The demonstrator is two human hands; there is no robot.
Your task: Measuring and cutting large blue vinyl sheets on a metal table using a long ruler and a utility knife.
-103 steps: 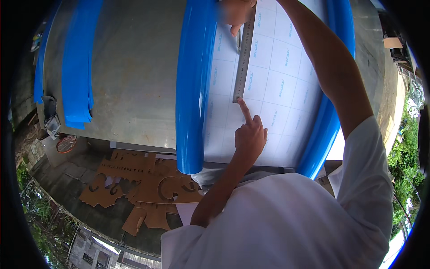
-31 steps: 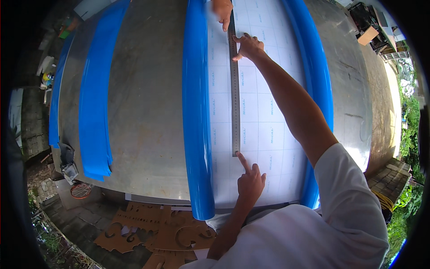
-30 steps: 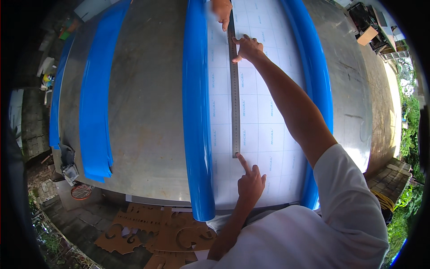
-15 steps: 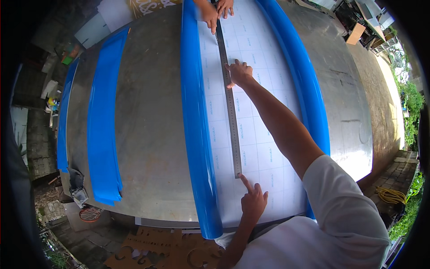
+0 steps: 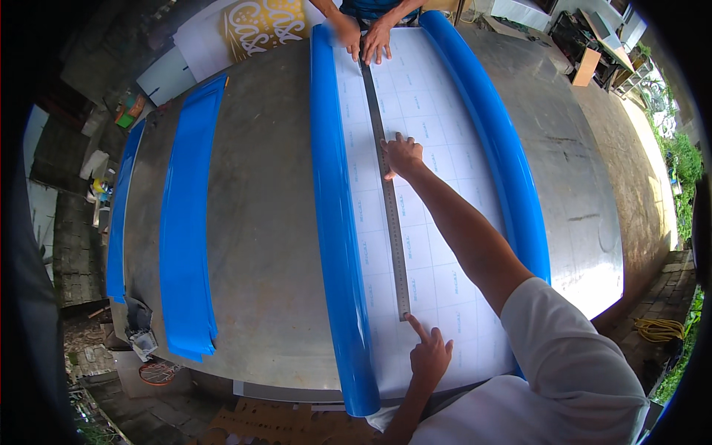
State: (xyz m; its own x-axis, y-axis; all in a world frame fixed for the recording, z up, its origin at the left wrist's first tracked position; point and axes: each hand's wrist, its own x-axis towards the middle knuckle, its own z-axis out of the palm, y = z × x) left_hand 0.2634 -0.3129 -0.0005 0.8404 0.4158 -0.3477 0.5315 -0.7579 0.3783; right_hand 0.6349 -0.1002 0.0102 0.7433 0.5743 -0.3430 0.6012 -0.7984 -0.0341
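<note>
A long metal ruler lies lengthwise on the white, grid-printed backing of a sheet. Blue rolled-up film runs along both sides, as a left roll and a right roll. My right hand presses the ruler down near its middle, thumb and fingers apart. At the ruler's near end, my left hand touches it with an outstretched index fingertip, the other fingers loosely bent. Across the table, a co-worker's hand rests on the far end. Their other hand is beside it, partly blurred; any tool there is unclear.
The grey table carries a stack of blue strips and another blue strip at its left edge. Beyond the far edge stands a white sign board with gold. Yellow coiled hose lies right.
The view has shifted, so the table and ruler appear lower and more of the co-worker shows. Both my hands keep their places on the ruler.
</note>
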